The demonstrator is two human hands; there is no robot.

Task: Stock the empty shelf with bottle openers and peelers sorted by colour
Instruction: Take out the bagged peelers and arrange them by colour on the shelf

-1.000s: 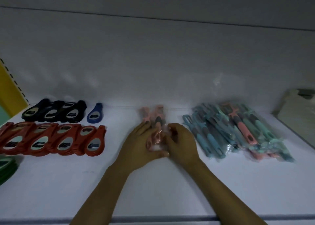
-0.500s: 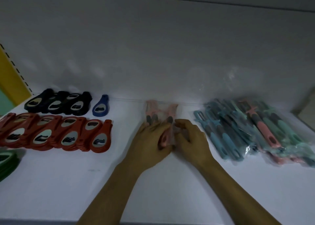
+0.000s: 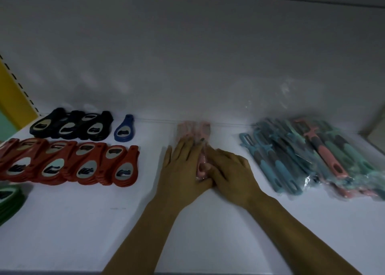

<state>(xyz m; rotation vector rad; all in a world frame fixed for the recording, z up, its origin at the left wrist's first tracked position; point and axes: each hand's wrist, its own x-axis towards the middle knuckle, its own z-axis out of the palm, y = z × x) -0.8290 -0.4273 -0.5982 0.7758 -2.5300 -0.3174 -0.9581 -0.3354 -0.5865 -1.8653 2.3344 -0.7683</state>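
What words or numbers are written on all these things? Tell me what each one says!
None: no word, number or sign here can be read.
The red bottle openers, black bottle openers and blue bottle opener show only plain metal plates with dark holes.
The wrapped peelers are too blurred to show any print.
The yellow post has black dashes, not writing.

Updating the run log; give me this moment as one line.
step: sorting pink peelers | left hand: flat on them | right hand: on them, grip unclear

Shop display shelf [image 3: 62,222] — white, rows of red bottle openers [image 3: 68,166] sorted by colour, bagged peelers [image 3: 325,160], yellow perforated upright [image 3: 14,91]
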